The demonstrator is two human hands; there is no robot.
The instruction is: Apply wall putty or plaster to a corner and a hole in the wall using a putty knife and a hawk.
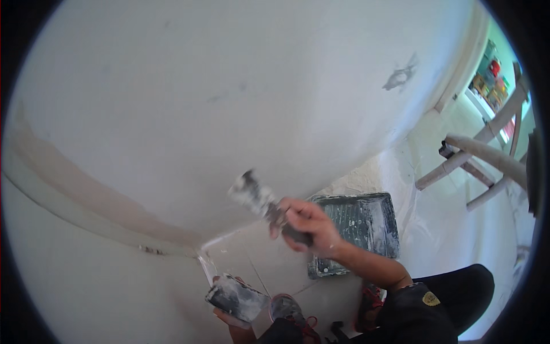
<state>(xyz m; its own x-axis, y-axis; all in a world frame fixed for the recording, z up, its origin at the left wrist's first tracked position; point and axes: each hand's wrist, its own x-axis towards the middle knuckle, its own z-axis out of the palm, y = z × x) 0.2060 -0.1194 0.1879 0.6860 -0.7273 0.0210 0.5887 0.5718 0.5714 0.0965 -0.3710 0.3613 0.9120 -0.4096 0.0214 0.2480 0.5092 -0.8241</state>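
My right hand (309, 229) is closed round the dark handle of a putty knife (250, 189), slightly blurred, whose pale-smeared blade is raised before the white wall (172, 74). At the lower middle my left hand (223, 318) grips a dark rectangular filler board (238, 298) streaked with grey-white compound, its fingers partly hidden beneath it. A dark plastic paint tray (372, 229), crusted with white, lies on the floor behind my right forearm. A beige band (74, 172) runs along the bottom of the wall, and a grey smudge (401, 74) marks its upper right.
Pale wooden stool-like legs (470, 149) stand at the right, near a doorway (458, 69) with small colourful objects (495, 74) beyond. Dusty plastic sheeting (412, 172) covers part of the tiled floor (255, 255). My shoes (286, 309) and bent leg (470, 286) occupy the lower edge.
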